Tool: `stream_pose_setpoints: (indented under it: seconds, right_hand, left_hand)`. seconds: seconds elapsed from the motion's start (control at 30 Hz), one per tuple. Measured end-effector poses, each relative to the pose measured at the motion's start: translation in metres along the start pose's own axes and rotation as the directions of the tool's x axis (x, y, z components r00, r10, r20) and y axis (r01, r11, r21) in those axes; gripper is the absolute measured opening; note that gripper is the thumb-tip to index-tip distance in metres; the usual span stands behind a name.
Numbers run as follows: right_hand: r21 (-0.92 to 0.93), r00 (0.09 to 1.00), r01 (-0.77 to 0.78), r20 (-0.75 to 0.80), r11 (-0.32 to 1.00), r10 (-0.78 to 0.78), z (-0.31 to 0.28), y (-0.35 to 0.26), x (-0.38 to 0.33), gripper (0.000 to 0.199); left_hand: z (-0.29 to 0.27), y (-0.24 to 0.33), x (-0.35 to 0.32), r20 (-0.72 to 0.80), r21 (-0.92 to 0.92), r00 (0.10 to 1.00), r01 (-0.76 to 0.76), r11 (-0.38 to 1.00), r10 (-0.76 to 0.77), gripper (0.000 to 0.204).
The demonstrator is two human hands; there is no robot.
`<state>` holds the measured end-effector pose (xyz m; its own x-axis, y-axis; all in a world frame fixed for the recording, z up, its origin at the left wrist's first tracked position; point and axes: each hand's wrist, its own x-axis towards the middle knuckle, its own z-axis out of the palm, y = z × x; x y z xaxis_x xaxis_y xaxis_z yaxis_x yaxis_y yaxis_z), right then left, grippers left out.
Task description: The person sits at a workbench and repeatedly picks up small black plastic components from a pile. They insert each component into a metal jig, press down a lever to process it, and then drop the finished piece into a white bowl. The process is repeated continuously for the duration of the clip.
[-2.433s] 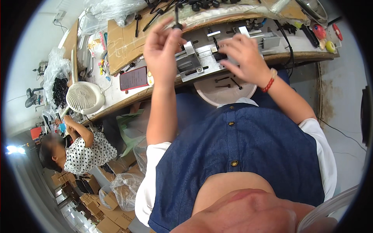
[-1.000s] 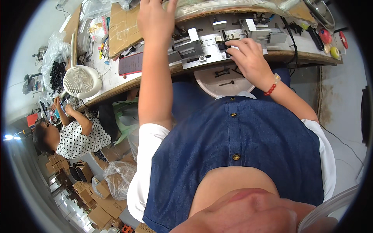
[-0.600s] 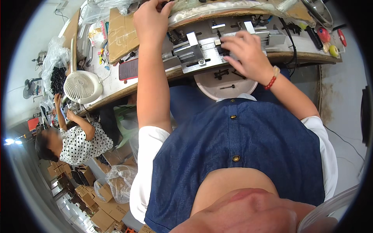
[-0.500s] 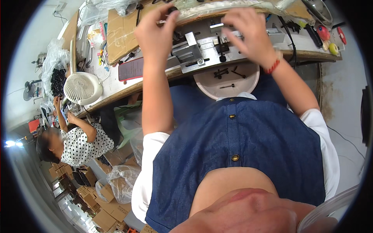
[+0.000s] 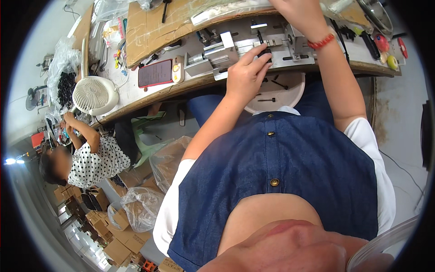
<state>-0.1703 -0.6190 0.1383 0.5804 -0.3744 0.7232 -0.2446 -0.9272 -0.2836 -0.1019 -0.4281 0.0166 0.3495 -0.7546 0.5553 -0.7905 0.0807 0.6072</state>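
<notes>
Metal, grey and blocky, describes the fixture (image 5: 247, 50) standing at the near edge of the desk (image 5: 136, 97), directly before the seated person; it appears to be a small bench jig with upright plates and a slotted rail. The left hand (image 5: 247, 75) rests against its front face, fingers (image 5: 259, 53) curled and pressed close on a small dark piece at the rail, so the hold is narrow and pinching, though what exactly is pinched is too small to tell. The right hand (image 5: 299, 13) reaches over the jig's far side and is cut off by the upper edge of the view; whether it grips anything cannot be told. A red bracelet (image 5: 321, 42) sits on that wrist. Beneath the desk edge, in the person's lap, a round white tray (image 5: 290, 97) holds a few small dark parts, placed, in my judgement, to catch or supply pieces close to the jig. To the left on the desk lie a dark phone (image 5: 155, 72), a sheet of brown cardboard (image 5: 154, 27) and a small white fan (image 5: 94, 94). Tools and coloured bits lie at the far right. A second person in a dotted top (image 5: 97, 163) works lower left, beside clear plastic bags (image 5: 142, 206) and stacked cartons (image 5: 113, 247) on the floor.
</notes>
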Motion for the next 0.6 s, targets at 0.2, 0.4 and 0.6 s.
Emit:
stream_pose_setpoints:
  seconds: [0.2,0.4,0.6]
  right_hand:
    - [0.154,0.999,0.029,0.033,0.988,-0.035,-0.036,-0.013,-0.041,0.016]
    - [0.234,0.964,0.095,0.219,0.968,-0.147,-0.038,-0.023,-0.105,0.023]
    - [0.104,0.925,0.148,0.338,0.983,-0.175,-0.009,-0.027,-0.138,0.021]
  left_hand:
    - [-0.009,0.009,0.003,0.06,-0.023,0.996,0.067,0.998,-0.065,0.036]
    - [-0.087,-0.029,0.065,-0.202,0.258,0.965,-0.111,0.96,0.166,0.05]
    - [-0.175,-0.102,0.133,0.046,0.582,0.985,-0.163,0.797,0.169,0.021]
